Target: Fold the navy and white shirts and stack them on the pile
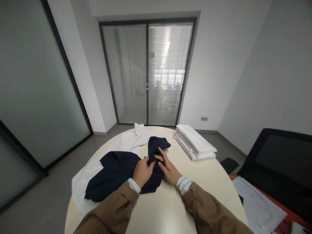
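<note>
A dark navy garment, apparently a shirt [114, 170], lies loosely bunched on the left half of the round table. Its narrower upper part rises between my two hands, near the table's middle. My left hand [143, 170] is closed on this part, thumb and fingers pinching the cloth. From the other side my right hand [170, 169] grips the same part between thumb and middle finger, with the index finger stretched out along the cloth. My fingers hide the exact spot they hold. Under and behind the navy shirt spreads a white garment [126, 140], its far end crumpled.
A stack of folded white cloth [195, 142] sits at the right rear of the cream table [159, 214]. Right of the table stands a black mesh chair [280, 169]; papers [258, 204] lie on an orange-red surface beside it. Glass doors with blinds [147, 74] are behind.
</note>
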Motion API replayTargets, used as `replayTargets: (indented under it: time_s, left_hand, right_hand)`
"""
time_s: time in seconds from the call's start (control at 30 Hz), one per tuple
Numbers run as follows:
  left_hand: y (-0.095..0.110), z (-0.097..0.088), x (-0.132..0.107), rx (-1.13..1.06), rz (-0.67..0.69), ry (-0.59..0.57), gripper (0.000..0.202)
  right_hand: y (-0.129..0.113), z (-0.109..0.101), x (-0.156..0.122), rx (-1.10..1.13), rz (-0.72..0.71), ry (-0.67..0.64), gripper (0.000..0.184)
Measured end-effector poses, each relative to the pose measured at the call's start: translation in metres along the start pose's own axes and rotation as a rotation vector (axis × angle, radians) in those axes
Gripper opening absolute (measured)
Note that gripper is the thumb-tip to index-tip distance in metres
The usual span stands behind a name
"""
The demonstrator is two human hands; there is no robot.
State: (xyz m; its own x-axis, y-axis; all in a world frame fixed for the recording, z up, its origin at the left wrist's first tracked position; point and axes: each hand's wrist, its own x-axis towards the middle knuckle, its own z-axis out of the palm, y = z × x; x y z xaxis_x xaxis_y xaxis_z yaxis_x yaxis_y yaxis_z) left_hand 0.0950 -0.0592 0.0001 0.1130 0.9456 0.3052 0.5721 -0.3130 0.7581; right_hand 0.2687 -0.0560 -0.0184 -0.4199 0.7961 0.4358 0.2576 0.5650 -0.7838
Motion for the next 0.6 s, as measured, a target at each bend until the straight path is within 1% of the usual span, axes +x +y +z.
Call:
replayTargets:
  time_s: [0.1,0.17,0.23,0.27,0.33,0.37,0.4,0.43,0.5,0.53,0.6]
  left_hand:
    - [-0.012,-0.006,0.012,-0.109,0.039,0.182,0.022]
    - [-0.017,-0.012,0.018,-0.234,0.030,0.263,0.024]
    - [-0.021,-0.017,0.023,-0.412,-0.043,0.287,0.026]
    - [-0.024,-0.019,0.026,-0.523,-0.098,0.300,0.027]
    - [-0.029,-0.023,0.031,-0.797,-0.215,0.340,0.029]
    - [-0.031,-0.025,0.034,-0.945,-0.280,0.355,0.031]
    - [-0.034,-0.028,0.036,-1.082,-0.347,0.365,0.032]
    - [-0.036,-0.032,0.039,-1.199,-0.407,0.370,0.034]
    - [-0.040,-0.043,0.044,-1.347,-0.482,0.366,0.038]
    - [-0.041,-0.049,0.046,-1.383,-0.489,0.363,0.040]
    - [-0.042,-0.060,0.048,-1.403,-0.455,0.359,0.043]
  right_hand:
    - [0.004,-0.005,0.000,-0.091,0.058,0.084,0.046]
    - [0.008,-0.009,-0.001,-0.178,0.111,0.089,0.037]
    - [0.012,-0.011,-0.004,-0.226,0.142,0.018,0.039]
    - [0.014,-0.012,-0.005,-0.237,0.133,-0.038,0.046]
    - [0.017,-0.013,-0.007,-0.255,0.071,-0.143,0.065]
    - [0.018,-0.014,-0.008,-0.264,0.034,-0.180,0.074]
    - [0.019,-0.015,-0.008,-0.275,0.000,-0.207,0.079]
    - [0.019,-0.016,-0.008,-0.284,-0.023,-0.222,0.078]
    - [0.018,-0.018,-0.007,-0.297,-0.037,-0.224,0.068]
    - [0.017,-0.020,-0.007,-0.305,-0.032,-0.215,0.063]
    - [0.016,-0.022,-0.005,-0.330,-0.014,-0.192,0.055]
